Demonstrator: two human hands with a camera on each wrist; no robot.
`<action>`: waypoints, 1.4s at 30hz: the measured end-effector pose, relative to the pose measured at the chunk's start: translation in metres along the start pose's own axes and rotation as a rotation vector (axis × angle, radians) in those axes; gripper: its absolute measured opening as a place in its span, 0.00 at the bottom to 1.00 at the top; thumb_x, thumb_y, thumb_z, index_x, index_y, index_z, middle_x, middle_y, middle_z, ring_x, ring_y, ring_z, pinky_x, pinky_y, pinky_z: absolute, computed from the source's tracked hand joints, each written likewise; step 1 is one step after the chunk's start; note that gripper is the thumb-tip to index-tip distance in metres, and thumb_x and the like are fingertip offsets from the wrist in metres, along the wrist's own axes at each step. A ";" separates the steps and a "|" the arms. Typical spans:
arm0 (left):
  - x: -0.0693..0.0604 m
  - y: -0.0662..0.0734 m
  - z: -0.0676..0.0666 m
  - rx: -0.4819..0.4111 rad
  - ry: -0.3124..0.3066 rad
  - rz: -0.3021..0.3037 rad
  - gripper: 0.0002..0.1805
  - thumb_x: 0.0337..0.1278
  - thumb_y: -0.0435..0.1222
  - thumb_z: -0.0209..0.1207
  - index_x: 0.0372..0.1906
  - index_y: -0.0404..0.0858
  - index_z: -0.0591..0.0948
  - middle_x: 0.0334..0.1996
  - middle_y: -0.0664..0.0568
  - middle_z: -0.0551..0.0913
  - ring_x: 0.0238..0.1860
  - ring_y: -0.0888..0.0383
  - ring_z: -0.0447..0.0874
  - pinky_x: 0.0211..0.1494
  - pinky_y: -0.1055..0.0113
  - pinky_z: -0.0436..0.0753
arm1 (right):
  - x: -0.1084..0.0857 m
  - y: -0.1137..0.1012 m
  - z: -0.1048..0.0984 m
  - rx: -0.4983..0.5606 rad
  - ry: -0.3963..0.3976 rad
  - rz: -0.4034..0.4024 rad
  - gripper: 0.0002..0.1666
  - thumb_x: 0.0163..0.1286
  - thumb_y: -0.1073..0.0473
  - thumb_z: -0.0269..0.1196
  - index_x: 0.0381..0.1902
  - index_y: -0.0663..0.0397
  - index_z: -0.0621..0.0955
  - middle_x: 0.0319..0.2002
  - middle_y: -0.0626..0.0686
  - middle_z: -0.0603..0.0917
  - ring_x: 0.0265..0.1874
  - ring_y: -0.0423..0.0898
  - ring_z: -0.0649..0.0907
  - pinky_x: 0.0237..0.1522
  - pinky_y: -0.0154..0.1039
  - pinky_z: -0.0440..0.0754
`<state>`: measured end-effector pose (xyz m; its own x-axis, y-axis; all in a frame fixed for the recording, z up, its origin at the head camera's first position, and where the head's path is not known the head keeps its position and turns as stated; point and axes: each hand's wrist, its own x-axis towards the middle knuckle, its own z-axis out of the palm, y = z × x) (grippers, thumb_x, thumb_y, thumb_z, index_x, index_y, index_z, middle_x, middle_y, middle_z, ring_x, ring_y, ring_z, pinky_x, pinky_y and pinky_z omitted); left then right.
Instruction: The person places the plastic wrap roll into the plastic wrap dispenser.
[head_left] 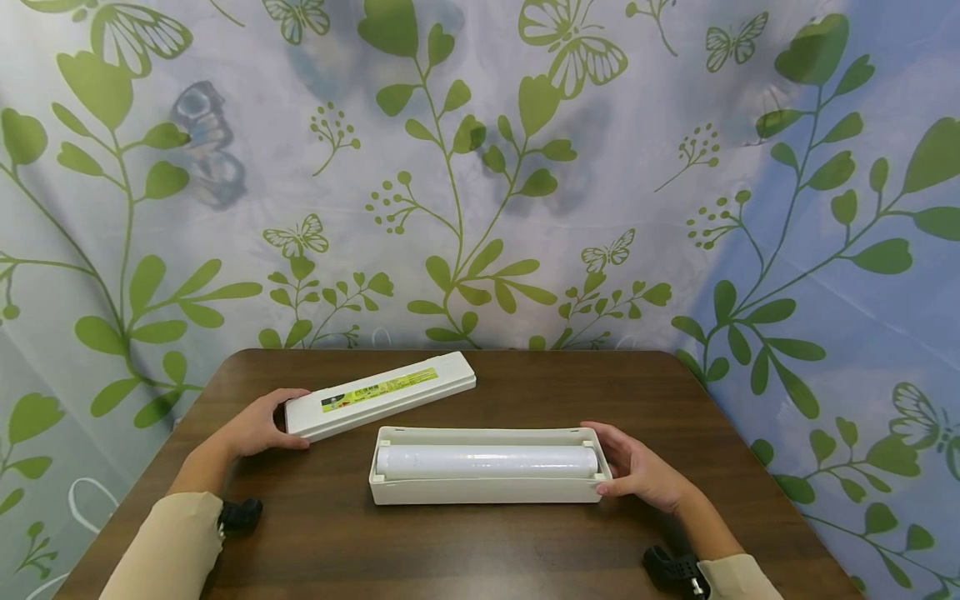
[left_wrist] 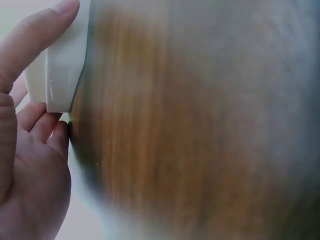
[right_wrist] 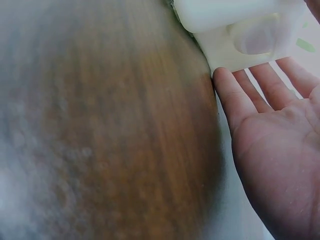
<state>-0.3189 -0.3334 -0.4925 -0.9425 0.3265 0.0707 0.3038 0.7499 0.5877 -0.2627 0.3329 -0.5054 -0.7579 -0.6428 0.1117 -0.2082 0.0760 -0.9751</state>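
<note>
A long white box point(head_left: 487, 493), the open base of a cling film dispenser, lies on the table with a white roll of cling film point(head_left: 487, 461) along its inside. My right hand point(head_left: 637, 471) grips the box's right end, thumb at the front corner and fingers toward the back. In the right wrist view, fingertips point(right_wrist: 227, 82) touch the box's end. Behind and to the left lies the white lid point(head_left: 450, 375), slanted, with a yellow-green label on top. My left hand point(head_left: 258, 425) holds the lid's left end between thumb and fingers; the left wrist view shows the lid end point(left_wrist: 65, 75) there.
Everything lies on a dark brown wooden table point(head_left: 450, 550) with rounded far corners. Close behind its far edge hangs a pale curtain point(head_left: 480, 208) with green leaves and butterflies. A white cord point(head_left: 82, 504) loops beside the table's left edge.
</note>
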 end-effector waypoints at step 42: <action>-0.002 0.004 0.004 -0.004 0.012 -0.007 0.48 0.41 0.50 0.80 0.65 0.33 0.72 0.58 0.39 0.78 0.52 0.49 0.77 0.54 0.55 0.76 | 0.000 0.001 0.000 0.014 -0.003 0.003 0.58 0.61 0.71 0.70 0.79 0.71 0.49 0.73 0.63 0.67 0.64 0.40 0.77 0.58 0.42 0.83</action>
<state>-0.3150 -0.3284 -0.4938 -0.9464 0.3139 0.0761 0.2964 0.7502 0.5911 -0.2634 0.3330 -0.5067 -0.7566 -0.6449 0.1080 -0.1973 0.0676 -0.9780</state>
